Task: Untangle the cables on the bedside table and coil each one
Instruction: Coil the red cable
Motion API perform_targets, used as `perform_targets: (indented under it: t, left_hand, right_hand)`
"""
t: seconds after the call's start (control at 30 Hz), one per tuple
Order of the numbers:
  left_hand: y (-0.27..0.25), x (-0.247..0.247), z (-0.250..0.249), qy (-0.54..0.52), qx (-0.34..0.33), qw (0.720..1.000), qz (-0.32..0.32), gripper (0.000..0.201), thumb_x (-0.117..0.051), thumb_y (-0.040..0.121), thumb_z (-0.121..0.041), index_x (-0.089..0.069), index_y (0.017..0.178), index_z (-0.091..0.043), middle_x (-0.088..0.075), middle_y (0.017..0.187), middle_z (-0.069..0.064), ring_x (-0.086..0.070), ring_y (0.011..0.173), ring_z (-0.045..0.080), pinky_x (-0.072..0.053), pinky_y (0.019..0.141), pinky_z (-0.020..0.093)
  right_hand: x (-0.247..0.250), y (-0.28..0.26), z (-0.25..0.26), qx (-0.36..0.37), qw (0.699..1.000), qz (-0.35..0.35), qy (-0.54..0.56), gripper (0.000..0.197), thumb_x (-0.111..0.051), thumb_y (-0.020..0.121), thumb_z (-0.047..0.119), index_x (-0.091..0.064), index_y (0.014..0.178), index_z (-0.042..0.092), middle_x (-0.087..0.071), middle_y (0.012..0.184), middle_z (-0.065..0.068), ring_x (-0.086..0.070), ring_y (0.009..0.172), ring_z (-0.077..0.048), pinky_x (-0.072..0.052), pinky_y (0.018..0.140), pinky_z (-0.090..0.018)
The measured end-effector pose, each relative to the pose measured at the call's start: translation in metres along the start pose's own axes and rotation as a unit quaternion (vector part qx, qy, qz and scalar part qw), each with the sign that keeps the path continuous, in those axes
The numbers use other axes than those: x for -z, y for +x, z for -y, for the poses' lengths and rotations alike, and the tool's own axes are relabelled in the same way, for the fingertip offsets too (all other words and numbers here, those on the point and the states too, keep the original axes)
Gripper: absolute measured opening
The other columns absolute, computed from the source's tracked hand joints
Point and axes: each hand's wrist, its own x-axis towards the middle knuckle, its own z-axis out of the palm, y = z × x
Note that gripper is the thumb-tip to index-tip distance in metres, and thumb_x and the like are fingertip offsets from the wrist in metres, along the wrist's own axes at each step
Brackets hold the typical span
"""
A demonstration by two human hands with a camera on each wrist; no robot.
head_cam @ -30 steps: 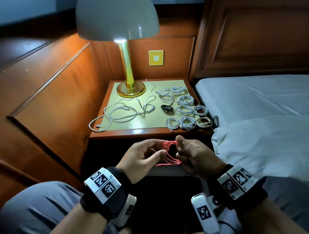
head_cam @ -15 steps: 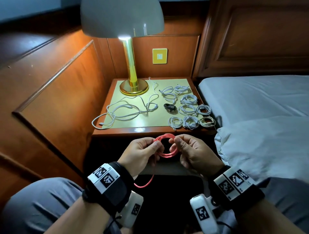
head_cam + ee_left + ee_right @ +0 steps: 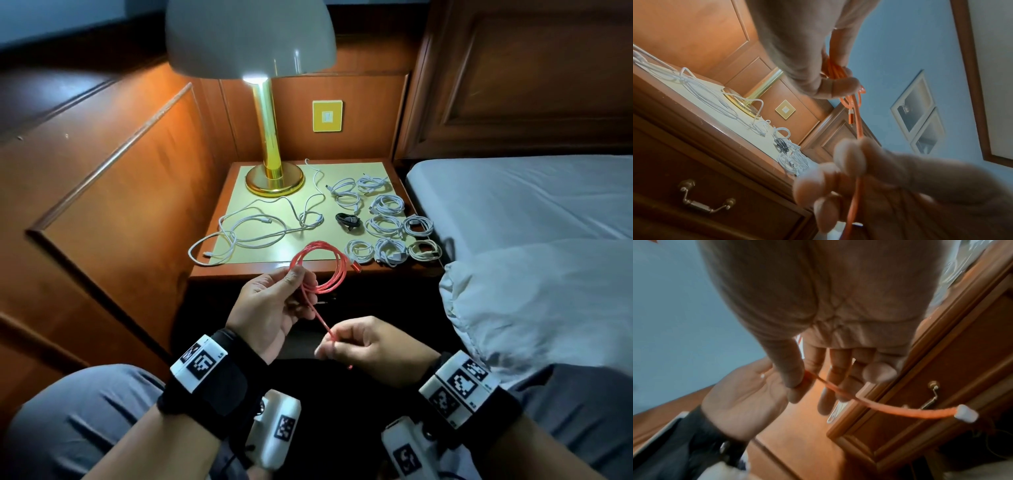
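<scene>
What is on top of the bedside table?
On the bedside table: a gold lamp, loose white cables, nine coiled white ones, one black coil. The red loop partly covers its front.

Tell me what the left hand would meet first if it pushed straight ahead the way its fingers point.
Probably the front edge of the wooden bedside table, just beyond the left hand pinching the coiled red cable. Depth is unclear; it might clear the edge and reach the loose white cable.
</scene>
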Motion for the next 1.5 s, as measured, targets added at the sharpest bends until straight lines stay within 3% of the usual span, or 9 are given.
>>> perform_targets:
  t: [0.13,0.33,0.43,0.67,0.8,0.97,1.17,1.37,1.5]
  left_hand:
    - [0.002,0.010,-0.009,0.022,0.012,0.999,0.034,0.022,-0.063,0.086,-0.025,-0.071,0.070,-0.012,-0.063,0.074,0.005,-0.050,0.068,0.015,-0.041,0.050,0.025]
    - [-0.003,0.014,-0.015,0.033,0.049,0.982,0.181,0.023,-0.057,0.087,-0.019,-0.067,0.071,-0.008,-0.065,0.080,0.016,-0.051,0.062,0.019,-0.037,0.050,0.026]
    - [-0.005,0.015,-0.011,0.199,0.024,0.956,0.214,0.025,-0.059,0.092,-0.019,-0.068,0.070,-0.011,-0.068,0.075,0.011,-0.049,0.056,0.012,-0.036,0.047,0.019]
    - [0.001,0.021,0.006,0.479,-0.048,0.866,0.133,0.028,-0.060,0.098,-0.015,-0.068,0.072,-0.009,-0.063,0.062,-0.008,-0.055,0.057,0.001,-0.043,0.061,0.016]
    - [0.000,0.020,0.008,0.521,-0.119,0.832,0.147,0.023,-0.060,0.097,-0.012,-0.065,0.075,-0.014,-0.059,0.064,-0.010,-0.053,0.059,0.001,-0.039,0.061,0.013]
    - [0.001,0.020,0.012,0.563,-0.229,0.770,0.192,0.017,-0.054,0.090,-0.019,-0.070,0.087,-0.015,-0.066,0.078,-0.007,-0.060,0.073,0.008,-0.047,0.070,0.018]
    - [0.005,0.019,0.014,0.541,-0.272,0.780,0.157,0.014,-0.063,0.091,-0.023,-0.073,0.092,-0.014,-0.070,0.083,-0.007,-0.063,0.076,0.006,-0.049,0.073,0.018]
    - [0.009,0.017,0.015,0.487,-0.252,0.835,-0.030,0.038,-0.077,0.083,-0.033,-0.062,0.115,-0.020,-0.061,0.095,-0.008,-0.054,0.075,0.007,-0.045,0.070,0.015]
    - [0.001,0.010,0.015,0.538,-0.346,0.769,-0.009,0.035,-0.067,0.084,-0.048,-0.063,0.104,-0.019,-0.059,0.100,-0.007,-0.051,0.090,0.009,-0.046,0.084,0.026]
  right_hand:
    - [0.031,-0.005,0.003,-0.027,0.997,-0.059,0.031,0.033,-0.063,0.092,0.039,-0.076,0.087,0.009,-0.072,0.075,-0.001,-0.062,0.068,-0.003,-0.043,0.066,-0.011]
    - [0.070,-0.013,-0.006,-0.082,0.989,-0.122,0.031,0.041,-0.077,0.069,0.052,-0.078,0.086,0.014,-0.065,0.071,-0.008,-0.059,0.068,-0.019,-0.040,0.063,-0.025]
    - [0.082,-0.015,-0.007,-0.089,0.984,-0.142,0.055,0.026,-0.079,0.080,0.031,-0.076,0.090,0.008,-0.060,0.066,-0.005,-0.051,0.055,-0.014,-0.039,0.052,-0.023]
    - [0.070,-0.013,-0.001,-0.001,0.988,-0.136,0.072,0.001,-0.066,0.092,0.006,-0.067,0.092,0.005,-0.063,0.068,-0.007,-0.053,0.049,-0.013,-0.042,0.045,-0.021]
    - [0.052,-0.006,0.001,0.022,0.993,-0.109,0.025,0.016,-0.068,0.093,0.025,-0.075,0.102,0.014,-0.070,0.078,0.001,-0.063,0.064,-0.003,-0.048,0.062,-0.015]
    - [0.027,0.005,-0.007,0.039,0.997,-0.026,-0.062,0.029,-0.067,0.090,0.049,-0.073,0.109,0.028,-0.073,0.090,0.000,-0.070,0.087,-0.018,-0.053,0.086,-0.036]
    - [0.021,0.007,-0.001,0.065,0.995,-0.043,-0.057,0.018,-0.062,0.098,0.024,-0.074,0.091,0.014,-0.075,0.082,0.004,-0.069,0.078,-0.003,-0.049,0.073,-0.017]
    - [0.024,0.006,0.001,0.080,0.987,-0.139,0.030,0.024,-0.060,0.096,0.026,-0.074,0.085,0.009,-0.073,0.074,0.004,-0.070,0.074,-0.006,-0.052,0.073,-0.019]
    - [0.027,0.006,0.002,0.086,0.974,-0.196,0.071,0.024,-0.058,0.098,0.022,-0.074,0.082,0.012,-0.073,0.072,0.006,-0.066,0.070,-0.003,-0.049,0.069,-0.015]
